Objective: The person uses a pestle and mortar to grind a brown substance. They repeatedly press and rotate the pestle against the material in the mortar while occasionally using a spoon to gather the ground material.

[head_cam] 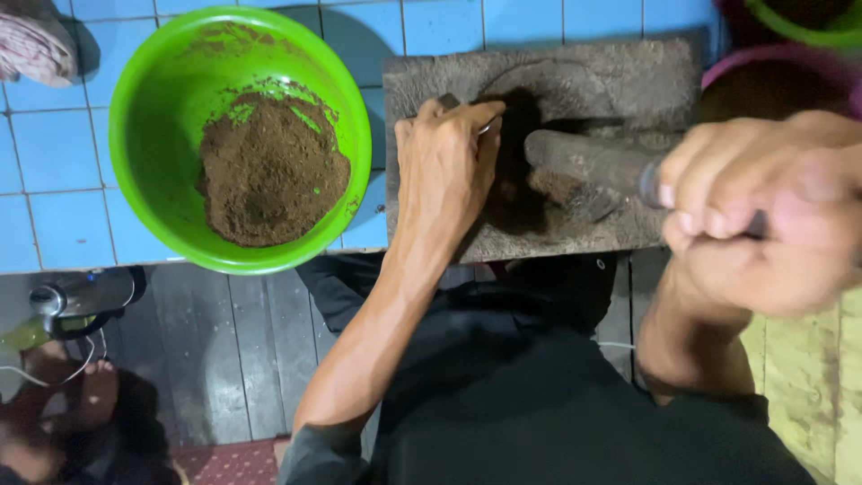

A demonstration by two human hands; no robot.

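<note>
A flat grey grinding stone (pixel 593 67) lies on a blue tiled counter, with a dark brown paste (pixel 516 171) heaped at its middle. My left hand (pixel 446 166) rests on the stone's left part, gripping a metal spoon (pixel 449 101) whose tip pokes out past my fingers beside the paste. My right hand (pixel 763 211) is close to the camera and closed on the end of a stone roller pestle (pixel 584 166), which lies across the stone with paste stuck to it. A bright green bowl (pixel 139 108) to the left holds brown ground powder (pixel 269 171).
The counter's front edge runs just below the bowl and stone. A pink bowl (pixel 763 58) and a green rim (pixel 808 31) sit at the top right. A metal kettle (pixel 81 296) and someone's foot (pixel 94 391) are on the dark wooden floor at the lower left.
</note>
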